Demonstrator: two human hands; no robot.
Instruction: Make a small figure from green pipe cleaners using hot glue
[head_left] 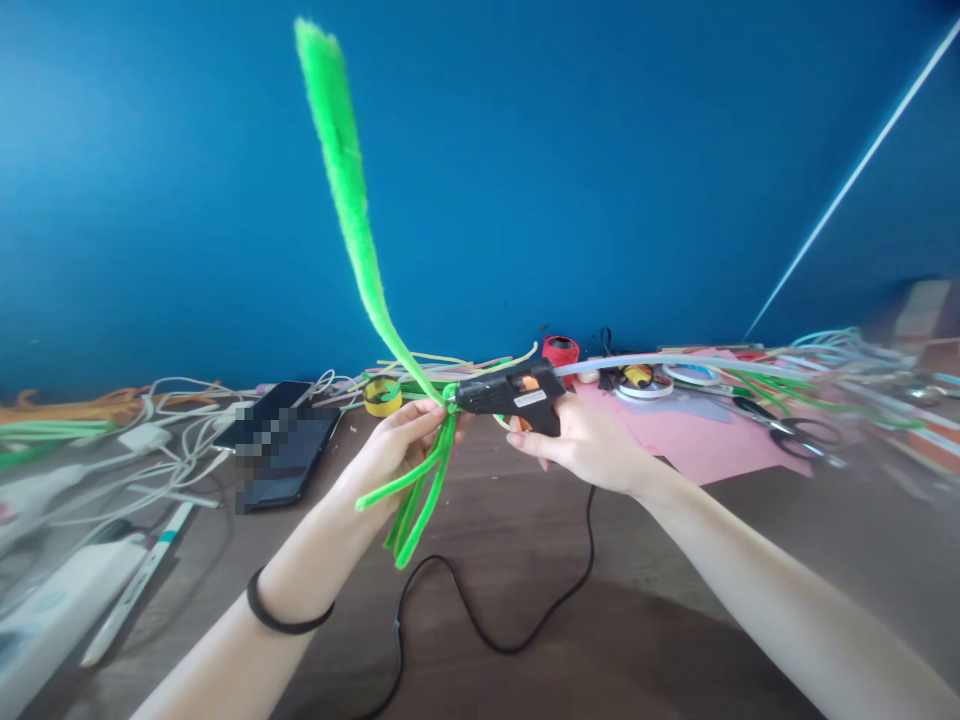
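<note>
My left hand (396,438) is closed around a bundle of green pipe cleaners (352,210). One long fuzzy stem rises up and to the left; several shorter ends hang below my fingers. My right hand (592,440) grips a black hot glue gun (511,392), its nozzle pointing left and touching the spot where the green stems are pinched together. A clear glue stick sticks out of the gun's back to the right. The gun's black cord (480,625) trails down across the brown table (645,600).
A dark phone (281,445) lies left of my hands among white cables (169,440). A yellow tape roll (382,396), a red spool (560,350), pink paper (697,440), scissors (799,432) and more loose pipe cleaners sit along the blue wall. White pens lie at the lower left.
</note>
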